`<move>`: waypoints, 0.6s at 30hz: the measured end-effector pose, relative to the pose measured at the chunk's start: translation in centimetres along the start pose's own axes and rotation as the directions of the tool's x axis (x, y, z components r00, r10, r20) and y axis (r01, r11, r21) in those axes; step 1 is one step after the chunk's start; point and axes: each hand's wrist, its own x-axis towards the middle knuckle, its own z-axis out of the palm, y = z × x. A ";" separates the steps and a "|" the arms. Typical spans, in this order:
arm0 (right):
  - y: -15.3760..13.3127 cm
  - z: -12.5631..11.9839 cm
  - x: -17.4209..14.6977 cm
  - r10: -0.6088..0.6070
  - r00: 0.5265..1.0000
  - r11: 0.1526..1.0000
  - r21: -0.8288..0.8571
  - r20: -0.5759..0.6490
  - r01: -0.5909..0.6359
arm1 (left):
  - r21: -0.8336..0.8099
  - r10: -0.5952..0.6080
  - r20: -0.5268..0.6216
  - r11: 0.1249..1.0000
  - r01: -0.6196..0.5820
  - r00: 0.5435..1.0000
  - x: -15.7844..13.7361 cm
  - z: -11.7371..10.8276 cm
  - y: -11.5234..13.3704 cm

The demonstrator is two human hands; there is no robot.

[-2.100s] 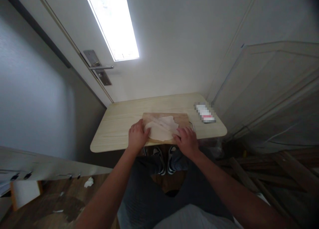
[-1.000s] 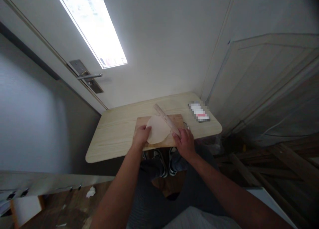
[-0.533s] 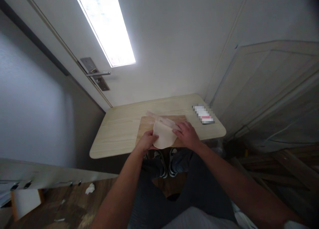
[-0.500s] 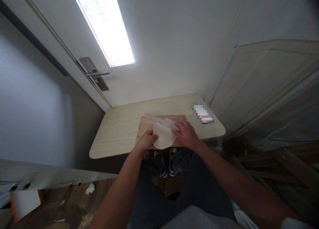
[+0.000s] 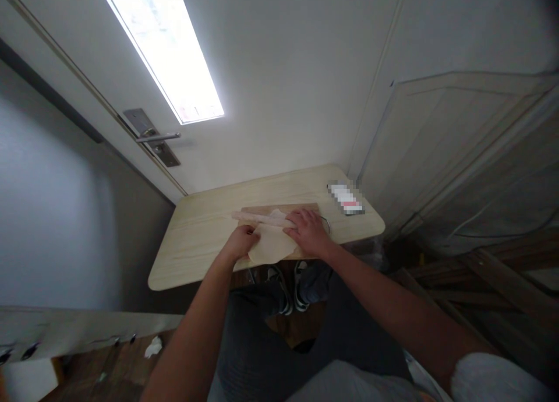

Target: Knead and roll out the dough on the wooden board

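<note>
A thin, pale dough sheet (image 5: 271, 246) lies on a wooden cutting board (image 5: 297, 207), its lower part reaching the near edge. Across the upper part of the sheet rests a light wooden rolling pin (image 5: 257, 218), slightly slanted. My left hand (image 5: 241, 242) pinches the left edge of the dough between thumb and fingers. On the pin's right end lies my right hand (image 5: 308, 232), fingers curled over it and hiding that end; its thumb is close to the dough.
The board sits on a pale wooden table (image 5: 192, 239) with rounded corners. A pixelated phone-like object (image 5: 346, 197) lies at the table's right. Behind stands a white door with a metal handle (image 5: 159, 137). My legs and shoes are below the front edge.
The dough sheet has come down flatter onto the board. The rolling pin and my right hand now lie more level across its upper part. The whole view has shifted slightly.
</note>
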 end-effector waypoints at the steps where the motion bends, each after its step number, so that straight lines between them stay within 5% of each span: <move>1: -0.2 0.1 0.2 0.001 1.000 1.000 -0.001 0.018 -0.001 | 0.003 0.000 -0.014 1.000 0.000 1.000 -0.2 0.0 -0.2; 7: -0.5 0.4 0.8 -0.024 0.997 0.999 -0.026 0.072 0.026 | -0.006 0.033 -0.019 0.999 -0.033 0.999 -2.4 -1.0 -2.1; 9: -0.2 0.3 0.7 -0.038 0.997 0.998 -0.037 0.071 0.040 | 0.009 0.106 -0.115 0.994 -0.106 0.988 -2.6 -1.8 -2.8; 10: -0.1 0.2 0.6 -0.044 0.996 0.998 -0.046 0.074 0.047 | 0.049 0.153 -0.238 0.988 -0.145 0.959 -2.5 -2.2 -3.1; 12: 0.1 0.2 0.6 -0.056 0.995 0.996 -0.065 0.078 0.061 | 0.195 0.295 -0.472 0.954 -0.228 0.831 -1.8 -2.6 -3.6; 13: 0.0 0.2 0.6 -0.059 0.996 0.995 -0.073 0.074 0.064 | 0.273 0.383 -0.503 0.921 -0.277 0.775 -1.2 -2.6 -3.8; 18: -1.1 0.0 2.2 0.072 0.997 0.994 -0.082 0.007 -0.071 | 0.349 0.639 -0.214 0.757 -0.553 0.739 1.4 -1.1 -4.3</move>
